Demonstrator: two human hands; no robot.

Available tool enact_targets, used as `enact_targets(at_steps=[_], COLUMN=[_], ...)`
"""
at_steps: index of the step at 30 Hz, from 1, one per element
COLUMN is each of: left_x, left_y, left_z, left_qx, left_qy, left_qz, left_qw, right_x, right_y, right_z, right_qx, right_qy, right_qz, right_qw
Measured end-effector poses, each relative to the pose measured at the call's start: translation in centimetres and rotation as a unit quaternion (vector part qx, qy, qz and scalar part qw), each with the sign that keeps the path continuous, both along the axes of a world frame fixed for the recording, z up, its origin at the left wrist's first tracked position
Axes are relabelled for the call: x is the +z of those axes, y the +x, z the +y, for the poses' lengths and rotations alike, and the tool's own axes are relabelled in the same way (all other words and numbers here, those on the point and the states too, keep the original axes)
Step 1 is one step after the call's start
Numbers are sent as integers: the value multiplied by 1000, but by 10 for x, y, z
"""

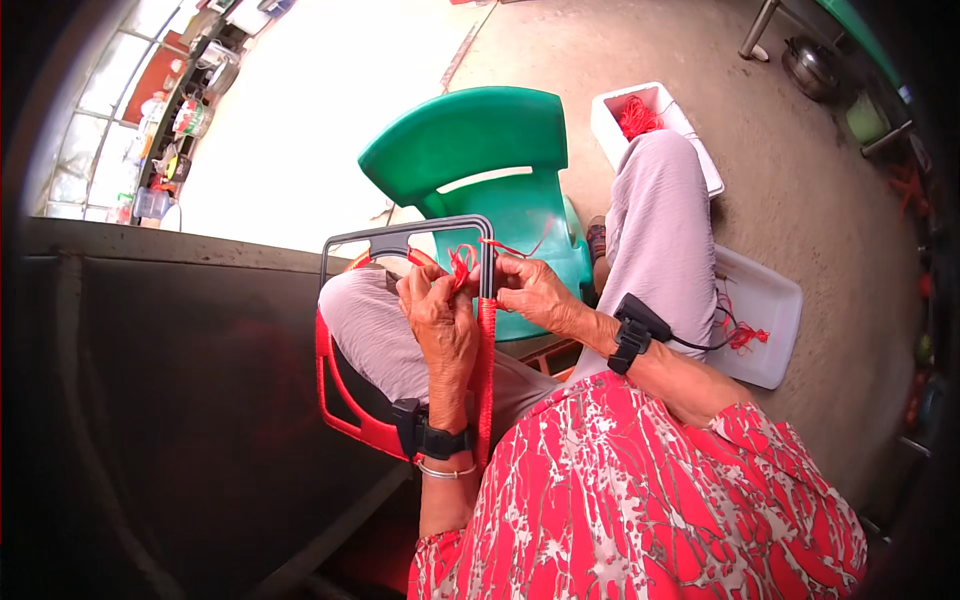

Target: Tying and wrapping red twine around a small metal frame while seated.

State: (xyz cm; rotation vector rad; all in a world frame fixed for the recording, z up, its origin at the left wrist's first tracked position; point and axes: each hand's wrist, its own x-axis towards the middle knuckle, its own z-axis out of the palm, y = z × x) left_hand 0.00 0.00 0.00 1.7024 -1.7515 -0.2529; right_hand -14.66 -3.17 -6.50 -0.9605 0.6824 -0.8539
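Observation:
Across my lap lies a rounded frame [345, 237] with black bars and red sections. Red cord is wound closely along its right-hand bar [487, 370]. My left hand [440, 318] is closed beside that bar, its fingers pinching a small loose bundle of red cord [462, 262]. On the bar's other side my right hand [540, 292] is closed, thumb and forefinger pinched at the top end of the winding. A thin strand of cord runs out above my right hand. Exactly what its fingertips grip is partly hidden.
A green plastic chair [465, 135] stands directly ahead. To the right on the floor are a white foam box [605, 125] holding red cord and a white tray [775, 345] with red scraps. A dark panel [220, 400] rises at my left. A metal pot [812, 68] sits far right.

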Motion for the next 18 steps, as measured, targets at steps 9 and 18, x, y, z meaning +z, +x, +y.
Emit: enact_targets(at_steps=[9,18], left_x=[-3,11], left_y=[-2,-5], left_z=[4,14], left_qx=[-41,-82], left_qy=[-6,45], left_qz=[29,49], left_qw=[999,994], right_x=[-12,47], right_y=[6,-53], right_z=[-6,-5], right_qx=[-28,-79], right_qy=[-231,-194], right_qz=[123,238], right_qw=[965,948])
